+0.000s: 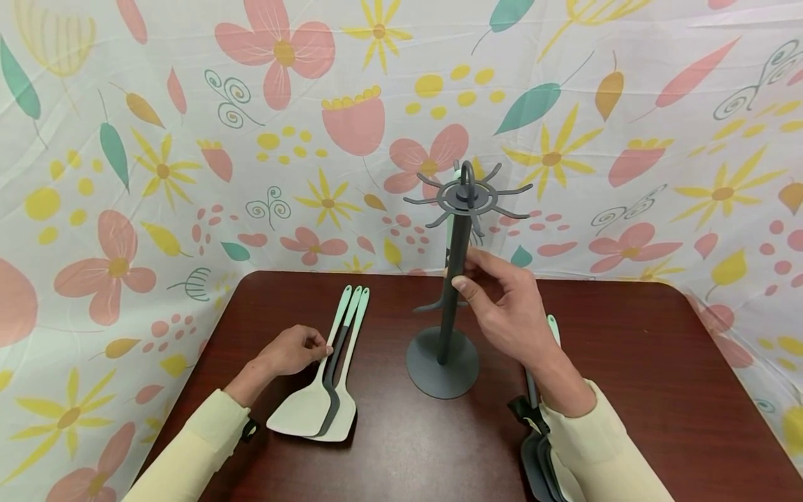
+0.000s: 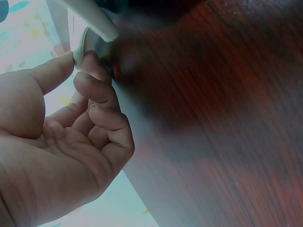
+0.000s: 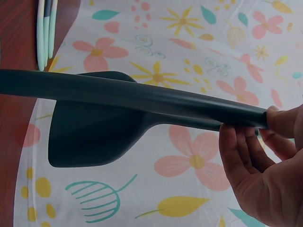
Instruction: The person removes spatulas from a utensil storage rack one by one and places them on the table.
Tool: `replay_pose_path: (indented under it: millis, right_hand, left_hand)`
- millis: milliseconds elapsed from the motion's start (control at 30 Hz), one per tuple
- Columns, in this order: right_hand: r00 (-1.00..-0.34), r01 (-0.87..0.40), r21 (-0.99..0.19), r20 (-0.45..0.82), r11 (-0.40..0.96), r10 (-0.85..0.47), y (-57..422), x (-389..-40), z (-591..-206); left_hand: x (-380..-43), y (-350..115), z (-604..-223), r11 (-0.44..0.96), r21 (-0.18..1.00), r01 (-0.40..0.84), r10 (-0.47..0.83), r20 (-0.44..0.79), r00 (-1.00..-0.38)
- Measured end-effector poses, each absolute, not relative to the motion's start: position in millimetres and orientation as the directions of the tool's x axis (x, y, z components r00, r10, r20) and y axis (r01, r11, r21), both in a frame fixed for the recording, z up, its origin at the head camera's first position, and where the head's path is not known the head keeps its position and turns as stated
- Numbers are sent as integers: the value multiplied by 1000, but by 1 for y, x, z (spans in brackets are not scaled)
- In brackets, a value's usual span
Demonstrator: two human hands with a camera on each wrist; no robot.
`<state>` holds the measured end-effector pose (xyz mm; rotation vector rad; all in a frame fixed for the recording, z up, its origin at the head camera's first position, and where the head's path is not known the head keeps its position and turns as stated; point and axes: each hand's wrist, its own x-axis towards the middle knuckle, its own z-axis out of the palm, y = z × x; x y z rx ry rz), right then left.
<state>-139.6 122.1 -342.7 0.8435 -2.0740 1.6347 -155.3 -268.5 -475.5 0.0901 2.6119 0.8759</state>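
A dark grey utensil stand (image 1: 460, 251) rises on a round base, its top a ring of curved hooks. My right hand (image 1: 505, 303) grips its pole (image 3: 189, 101), thumb in front and fingers behind. Behind the pole hangs a turner (image 3: 102, 132) with a dark blade and mint handle; the pole partly hides it. At the left, my left hand (image 1: 297, 352) pinches the shaft of a white turner (image 1: 303, 411) between thumb and index finger. Against it lie a dark grey utensil (image 1: 332, 401) and another white turner (image 1: 345, 411), all with mint handle ends.
More utensils with dark heads (image 1: 537, 457) lie under my right forearm, one mint handle (image 1: 553, 326) showing past it. Everything rests on a dark red-brown wooden table (image 1: 640, 362). A flower-patterned cloth (image 1: 188, 174) hangs behind the table and along its sides.
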Motion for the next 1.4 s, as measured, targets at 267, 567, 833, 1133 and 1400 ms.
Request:
replay_pose_path:
  millis: [267, 567, 833, 1133, 1400]
  right_hand:
    - [-748, -659, -738, 624, 144, -227, 120, -139, -342]
    - [-747, -660, -736, 623, 149, -231, 120, -138, -341]
    - [-747, -660, -737, 624, 146, -229, 119, -137, -342]
    - [-748, -660, -736, 624, 154, -224, 120, -138, -343]
    - [-740, -670, -723, 632, 168, -232, 120, -138, -343]
  left_hand:
    - [-154, -268, -477, 802, 594, -63, 170, -327, -929]
    - [-153, -269, -477, 796, 602, -64, 162, -314, -935]
    - [-152, -271, -480, 758, 645, -101, 158, -332, -930]
    - [-152, -273, -477, 748, 652, -124, 149, -347, -926]
    - [-150, -274, -471, 728, 680, -92, 168, -306, -937]
